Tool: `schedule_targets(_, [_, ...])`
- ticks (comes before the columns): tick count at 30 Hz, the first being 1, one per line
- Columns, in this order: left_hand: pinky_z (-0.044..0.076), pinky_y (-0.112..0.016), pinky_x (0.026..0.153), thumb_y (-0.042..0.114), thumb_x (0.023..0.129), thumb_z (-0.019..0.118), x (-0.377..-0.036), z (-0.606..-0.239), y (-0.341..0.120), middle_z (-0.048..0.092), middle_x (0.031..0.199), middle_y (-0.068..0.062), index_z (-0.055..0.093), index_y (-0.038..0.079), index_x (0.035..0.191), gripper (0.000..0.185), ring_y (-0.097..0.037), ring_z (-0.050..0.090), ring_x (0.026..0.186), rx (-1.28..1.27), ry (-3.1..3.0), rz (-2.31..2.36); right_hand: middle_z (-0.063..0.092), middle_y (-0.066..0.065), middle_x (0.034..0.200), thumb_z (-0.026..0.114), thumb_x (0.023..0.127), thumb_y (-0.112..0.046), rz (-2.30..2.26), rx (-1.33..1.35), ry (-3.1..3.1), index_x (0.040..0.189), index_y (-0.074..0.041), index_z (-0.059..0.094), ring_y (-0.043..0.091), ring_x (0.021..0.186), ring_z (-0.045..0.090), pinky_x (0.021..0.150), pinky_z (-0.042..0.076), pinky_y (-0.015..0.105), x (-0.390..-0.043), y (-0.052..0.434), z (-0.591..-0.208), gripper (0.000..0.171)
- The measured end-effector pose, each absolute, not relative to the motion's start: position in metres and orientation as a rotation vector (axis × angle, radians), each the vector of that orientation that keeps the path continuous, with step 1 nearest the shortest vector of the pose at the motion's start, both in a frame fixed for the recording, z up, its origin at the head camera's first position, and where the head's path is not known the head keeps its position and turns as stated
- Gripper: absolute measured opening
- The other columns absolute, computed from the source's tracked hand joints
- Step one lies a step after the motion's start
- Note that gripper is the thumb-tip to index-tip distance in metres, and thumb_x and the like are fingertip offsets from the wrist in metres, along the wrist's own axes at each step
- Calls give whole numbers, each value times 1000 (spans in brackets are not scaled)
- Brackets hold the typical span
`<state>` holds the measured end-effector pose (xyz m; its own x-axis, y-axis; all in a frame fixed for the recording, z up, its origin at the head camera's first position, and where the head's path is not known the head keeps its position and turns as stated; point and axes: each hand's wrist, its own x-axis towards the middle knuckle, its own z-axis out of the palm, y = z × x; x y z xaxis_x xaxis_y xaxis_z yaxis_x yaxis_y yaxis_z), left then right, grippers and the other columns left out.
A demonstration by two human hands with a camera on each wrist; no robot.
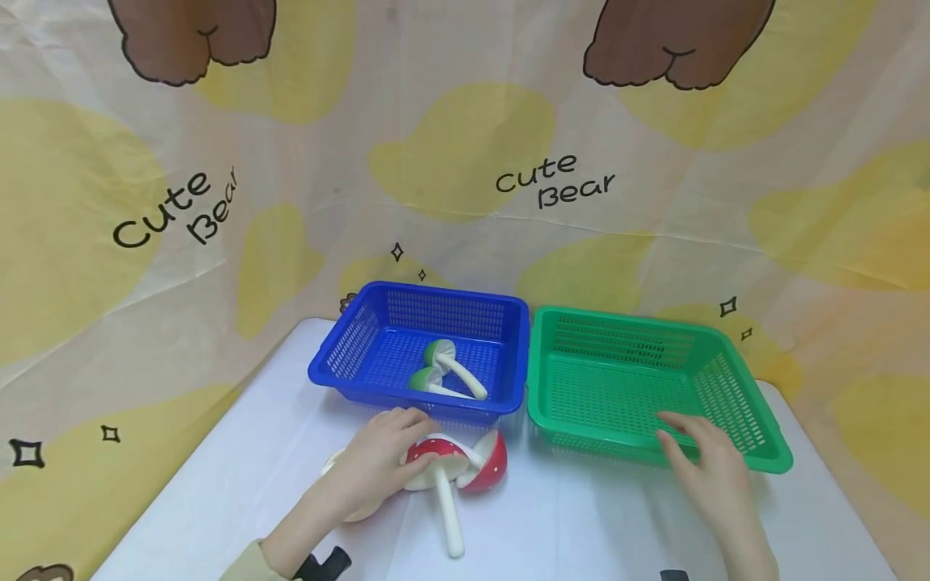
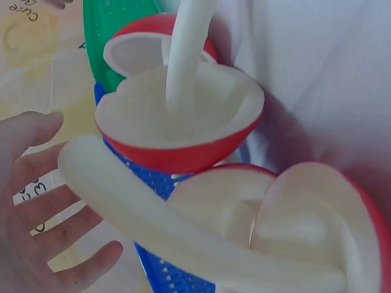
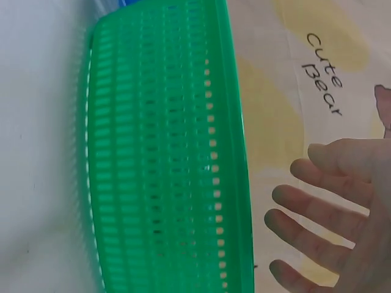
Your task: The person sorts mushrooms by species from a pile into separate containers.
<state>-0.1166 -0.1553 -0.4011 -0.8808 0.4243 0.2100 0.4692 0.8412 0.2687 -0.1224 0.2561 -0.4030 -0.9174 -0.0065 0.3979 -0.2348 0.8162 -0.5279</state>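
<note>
Head view shows the left hand (image 1: 378,460) spread flat over the red toy mushrooms (image 1: 454,464) on the worktop (image 1: 581,524), at 6 o'clock of the blue basket (image 1: 421,339); it should probably grip one stem, while the right hand (image 1: 708,464) rests open on the green basket (image 1: 639,379).

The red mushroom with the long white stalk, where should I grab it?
Grab the red mushroom by its white stalk, coming from above. The stalk lies flat on the table, pointing toward you, clear of the left hand and thin enough for fingers to wrap round.
</note>
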Motion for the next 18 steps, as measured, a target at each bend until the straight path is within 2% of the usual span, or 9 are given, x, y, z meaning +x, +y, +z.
schedule_targets(6, [43, -44, 101, 43, 87, 67, -114, -402, -151, 64, 113, 9, 63, 27, 122, 38, -14, 55, 109, -686, -2965, -542, 65, 20, 114, 65, 90, -13, 790, 222, -2561, 114, -7, 65, 43, 109, 52, 86, 37, 59, -120, 274, -411, 25])
schedule_targets(11, [40, -45, 100, 46, 87, 65, -116, -404, -151, 65, 112, 10, 63, 27, 122, 40, -13, 55, 106, -700, -2976, -535, 66, 20, 109, 68, 86, -11, 702, 206, -2515, 110, -9, 67, 42, 104, 54, 84, 36, 57, -118, 282, -416, 24])
schedule_targets(18, [42, -42, 97, 41, 88, 66, -122, -409, -150, 65, 110, 8, 64, 24, 122, 38, -10, 57, 101, -780, -2966, -490, 61, 23, 118, 65, 91, -19, 678, 84, -2616, 115, -10, 65, 46, 108, 48, 84, 28, 67, -112, 297, -425, 26])
